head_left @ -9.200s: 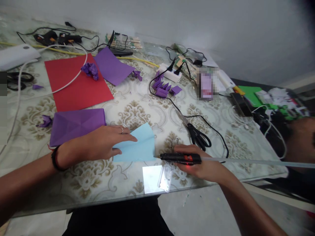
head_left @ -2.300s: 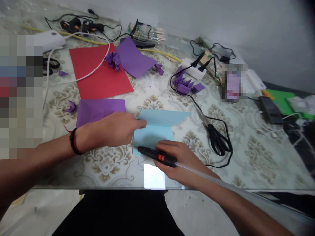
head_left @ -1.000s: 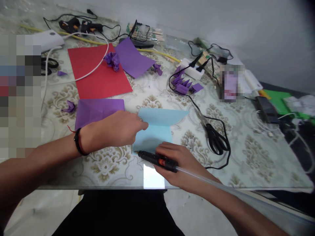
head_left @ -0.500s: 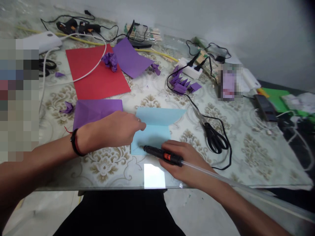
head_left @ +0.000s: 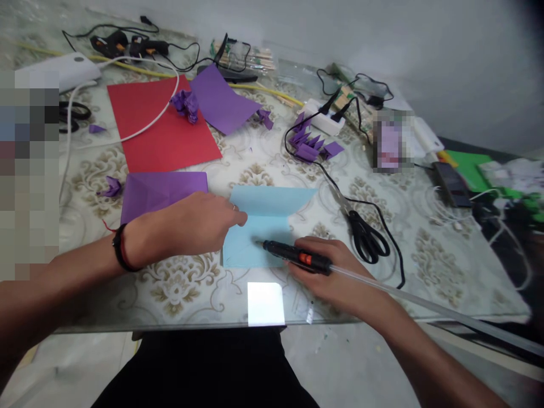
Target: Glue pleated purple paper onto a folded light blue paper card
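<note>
two hands on one sheet of light blue paper [head_left: 266, 229], which lies part-folded on the table [head_left: 182, 303] right in front of the person. left hand [head_left: 199, 224] is mostly curled, index finger out over the sheet's left side by the crease; can't tell if it's pinching or just pressing. right hand [head_left: 325, 266] is wrapped round a pen-style glue gun [head_left: 293, 253], nozzle [head_left: 258, 242] over the lower part, maybe touching, can't say. looks like the gluing step to me. imo the next move calls for a steady sheet and a clear nozzle before that upper flap [head_left: 270, 200] gets pressed down.
</note>
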Motion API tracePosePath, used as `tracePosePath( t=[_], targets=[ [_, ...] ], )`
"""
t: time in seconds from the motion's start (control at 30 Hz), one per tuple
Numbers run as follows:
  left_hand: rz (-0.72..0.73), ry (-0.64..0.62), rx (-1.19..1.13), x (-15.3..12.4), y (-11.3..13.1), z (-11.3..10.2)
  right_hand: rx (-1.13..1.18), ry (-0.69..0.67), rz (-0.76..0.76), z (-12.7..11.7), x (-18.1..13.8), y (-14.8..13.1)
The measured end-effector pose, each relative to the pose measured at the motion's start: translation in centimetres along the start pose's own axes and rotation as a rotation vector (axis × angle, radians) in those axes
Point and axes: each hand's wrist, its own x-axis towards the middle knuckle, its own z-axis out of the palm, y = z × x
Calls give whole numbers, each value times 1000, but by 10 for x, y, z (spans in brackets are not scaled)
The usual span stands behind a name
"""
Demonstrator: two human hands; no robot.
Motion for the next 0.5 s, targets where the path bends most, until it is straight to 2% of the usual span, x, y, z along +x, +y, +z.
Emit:
tracePosePath(
  t=[0.3,0.5],
  targets=[
    [11,-8,15,0,0,0,-38,83,124,-8,2,10],
    [28,35,47,-1,-3,5,-56,116,191,-13,4,14]
  ],
)
